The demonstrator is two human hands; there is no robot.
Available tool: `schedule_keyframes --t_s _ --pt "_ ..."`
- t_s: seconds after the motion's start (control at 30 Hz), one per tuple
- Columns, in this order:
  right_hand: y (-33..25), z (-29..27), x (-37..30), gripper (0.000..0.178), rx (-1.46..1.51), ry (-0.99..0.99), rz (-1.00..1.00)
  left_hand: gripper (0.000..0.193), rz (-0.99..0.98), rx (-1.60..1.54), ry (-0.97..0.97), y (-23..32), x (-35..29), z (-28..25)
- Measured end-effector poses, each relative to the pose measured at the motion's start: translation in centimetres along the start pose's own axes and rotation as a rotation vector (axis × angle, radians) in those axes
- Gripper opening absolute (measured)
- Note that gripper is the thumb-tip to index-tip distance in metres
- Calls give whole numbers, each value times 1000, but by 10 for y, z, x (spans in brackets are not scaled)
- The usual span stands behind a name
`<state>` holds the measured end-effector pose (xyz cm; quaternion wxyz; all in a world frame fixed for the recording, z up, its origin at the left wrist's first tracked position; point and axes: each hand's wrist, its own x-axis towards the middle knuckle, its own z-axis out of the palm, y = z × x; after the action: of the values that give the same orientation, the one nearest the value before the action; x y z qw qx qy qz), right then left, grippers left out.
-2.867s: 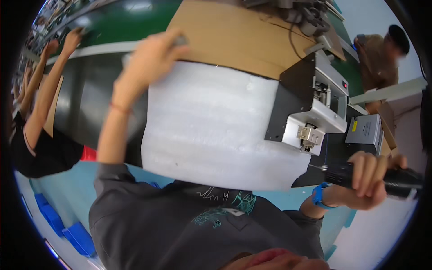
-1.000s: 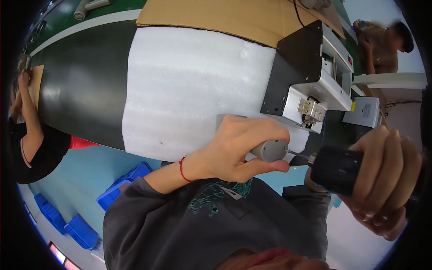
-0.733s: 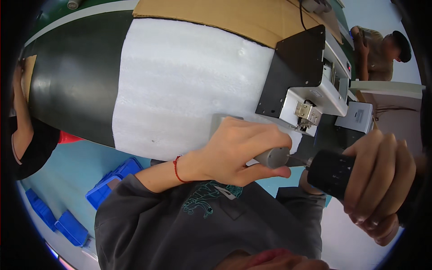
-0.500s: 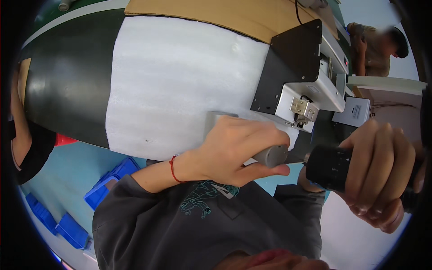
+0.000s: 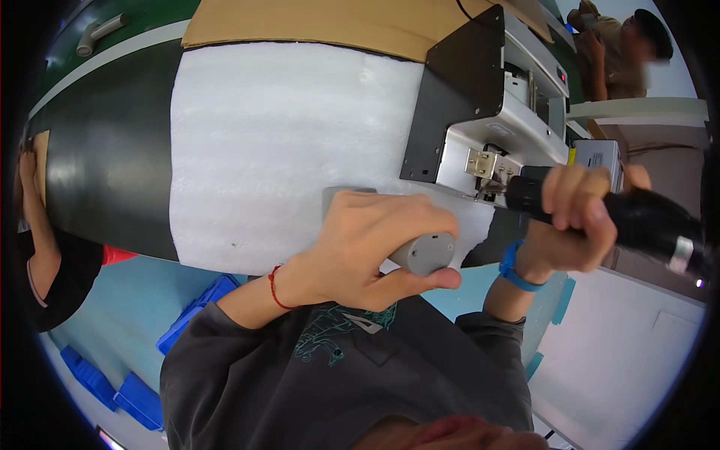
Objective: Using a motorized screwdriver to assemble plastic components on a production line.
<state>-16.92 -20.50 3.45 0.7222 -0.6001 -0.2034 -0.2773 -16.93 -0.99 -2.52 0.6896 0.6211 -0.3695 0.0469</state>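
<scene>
My left hand [image 5: 375, 244] is wrapped round a grey cylindrical part [image 5: 432, 255], whose round end face with small holes points to the right. More grey [image 5: 349, 192] shows behind the knuckles, on the white foam sheet; whether it belongs to the same part is hidden. In my right hand [image 5: 574, 217] is a black electric screwdriver [image 5: 529, 196], held sideways with its tip pointing left. That tip is at the metal pick-up block [image 5: 487, 166] of a black and silver screw feeder [image 5: 469, 90]. No screw on the tip can be made out.
White foam [image 5: 292, 127] covers the middle of the dark table [image 5: 112, 150], with brown cardboard [image 5: 315, 26] behind. A grey tee-shaped part [image 5: 99, 34] lies far left. Blue bins [image 5: 139, 401] stand on the floor. One person sits at the left edge, another at the upper right.
My right hand has swung the screwdriver up and left, from beside the grey part's end to the screw feeder. My left hand keeps its hold. The whole view has shifted slightly.
</scene>
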Motion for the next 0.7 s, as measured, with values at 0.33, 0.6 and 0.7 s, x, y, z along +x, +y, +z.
schedule_keyframes --t_s 0.33,0.6,0.7 --pt "-45 7 10 42 322 -206 74 33 -2 17 -1 -1 -1 5" --pt "-73 0 -13 24 380 146 -571 34 23 9 14 3 -1 6" --pt "-56 17 -6 25 412 61 -440 30 28 18 -16 3 0 4"
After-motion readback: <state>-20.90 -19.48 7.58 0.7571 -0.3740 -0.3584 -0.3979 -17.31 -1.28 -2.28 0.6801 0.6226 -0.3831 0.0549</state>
